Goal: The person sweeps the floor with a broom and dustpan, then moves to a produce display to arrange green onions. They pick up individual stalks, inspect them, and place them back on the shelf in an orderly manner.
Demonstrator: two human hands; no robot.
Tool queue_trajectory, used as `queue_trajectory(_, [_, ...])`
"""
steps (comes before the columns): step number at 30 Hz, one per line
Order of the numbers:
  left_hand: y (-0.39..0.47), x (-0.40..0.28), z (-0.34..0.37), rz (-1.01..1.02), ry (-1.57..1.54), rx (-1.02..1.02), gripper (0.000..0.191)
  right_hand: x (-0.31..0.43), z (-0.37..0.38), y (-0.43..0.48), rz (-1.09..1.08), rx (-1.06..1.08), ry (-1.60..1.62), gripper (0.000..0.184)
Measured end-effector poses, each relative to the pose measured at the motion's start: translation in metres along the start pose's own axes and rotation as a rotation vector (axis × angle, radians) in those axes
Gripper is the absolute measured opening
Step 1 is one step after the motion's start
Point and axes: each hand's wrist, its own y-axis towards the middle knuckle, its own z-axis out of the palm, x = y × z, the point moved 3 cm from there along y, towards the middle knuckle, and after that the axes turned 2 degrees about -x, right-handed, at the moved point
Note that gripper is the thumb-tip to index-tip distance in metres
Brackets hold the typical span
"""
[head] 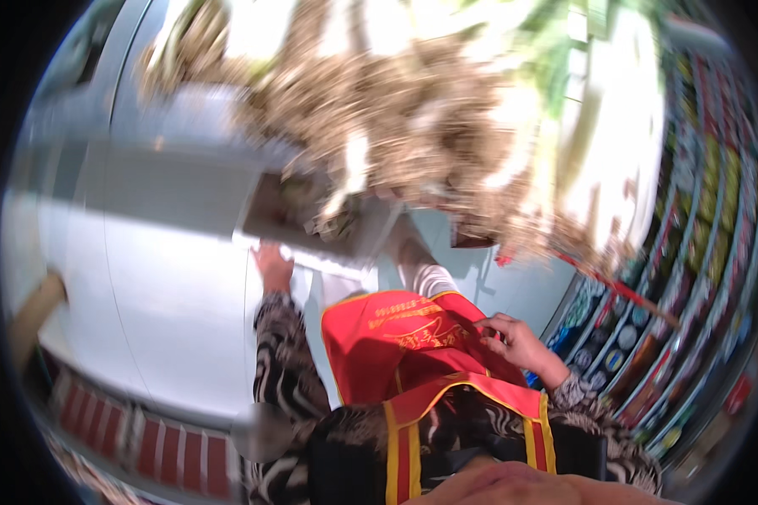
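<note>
My left hand [273, 267] grips the near left corner of a pale open-topped box [319, 255] standing low by my legs. Inside the box lie some blurred, greenish-brown plant scraps [338, 221]. My right hand [517, 342] is at the right edge of the red apron [379, 353] I wear, its fingers apart and slightly bent; whether they touch the cloth is hard to tell. Above the box, a large heap of long white-and-green vegetables, likely leeks or large scallions [417, 107], shows its stringy brown roots. Motion blurs the heap heavily.
Store shelves [695, 252] packed with colourful goods rise along the right. A red rail or strip [613, 287] runs before them. Light floor tiles [151, 303] spread to the left. A tan post-like object [41, 315] and a rack with red panels [180, 451] stand lower left.
</note>
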Motion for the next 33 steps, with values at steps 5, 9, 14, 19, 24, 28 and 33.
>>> queue_trajectory(5, [-0.051,-0.024,-0.045,-0.13,-0.366,0.284,0.063,0.055,-0.083,-0.038,-0.377,-0.155,0.09,0.023])
queue_trajectory(9, [-0.079,-0.004,-0.066,-0.132,-0.849,0.181,0.048,0.048,-0.184,-0.043,-0.369,-0.841,0.264,0.018])
queue_trajectory(14, [-0.145,0.007,-0.158,-0.249,-1.017,-0.004,0.037,-0.024,-0.319,0.045,-0.162,-1.161,0.711,0.031])
queue_trajectory(19, [-0.215,-0.029,-0.218,-0.374,-1.195,0.018,0.033,-0.123,-0.384,0.183,0.125,-0.957,0.764,0.032])
queue_trajectory(24, [-0.256,-0.078,-0.23,-0.437,-1.265,0.046,0.036,-0.032,-0.368,0.153,-0.022,-0.944,0.896,0.033])
queue_trajectory(28, [-0.247,-0.112,-0.267,-0.364,-1.21,-0.012,0.035,-0.054,-0.375,0.148,-0.176,-0.965,0.891,0.034])
queue_trajectory(33, [-0.212,-0.158,-0.348,-0.142,-1.212,-0.277,0.025,-0.035,-0.37,0.083,-0.363,-1.198,0.849,0.029])
